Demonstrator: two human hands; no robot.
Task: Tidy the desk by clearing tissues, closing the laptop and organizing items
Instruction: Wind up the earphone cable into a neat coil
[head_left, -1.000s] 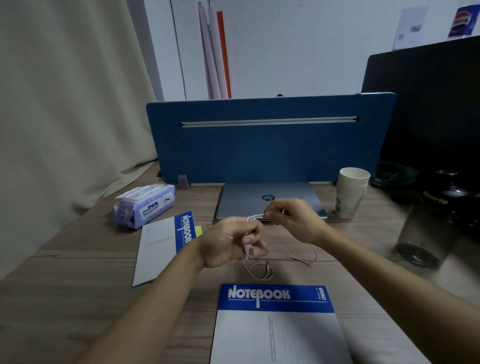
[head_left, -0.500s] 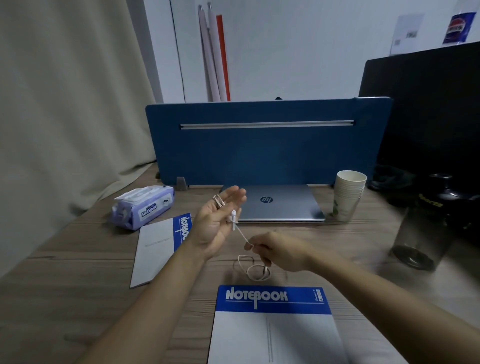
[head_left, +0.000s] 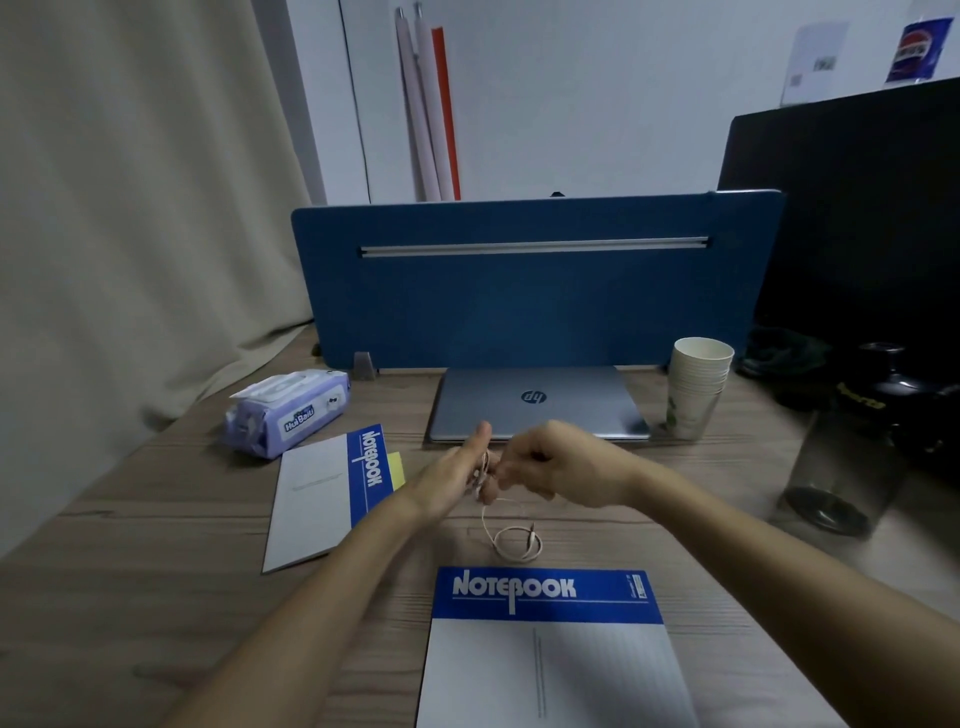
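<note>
A thin white earphone cable (head_left: 514, 543) hangs from my hands, its loose end coiled on the wooden desk (head_left: 156, 597). My left hand (head_left: 457, 478) has its fingers straight with loops of cable wound around them. Touching it, my right hand (head_left: 550, 462) pinches the cable. Behind the hands a silver laptop (head_left: 535, 402) lies closed. One blue-and-white notebook (head_left: 550, 654) lies at the near edge, another (head_left: 324, 493) lies at the left over a yellow note. A purple pack of wipes (head_left: 285, 410) rests at the far left.
A blue divider panel (head_left: 519, 291) stands behind the laptop. A stack of paper cups (head_left: 696, 387) sits right of the laptop. A dark transparent bottle (head_left: 852, 452) and black items stand at the far right. A beige curtain hangs on the left.
My right hand rose from the desk up to the left hand, bringing more cable around the left fingers. The coil on the desk has shrunk a little.
</note>
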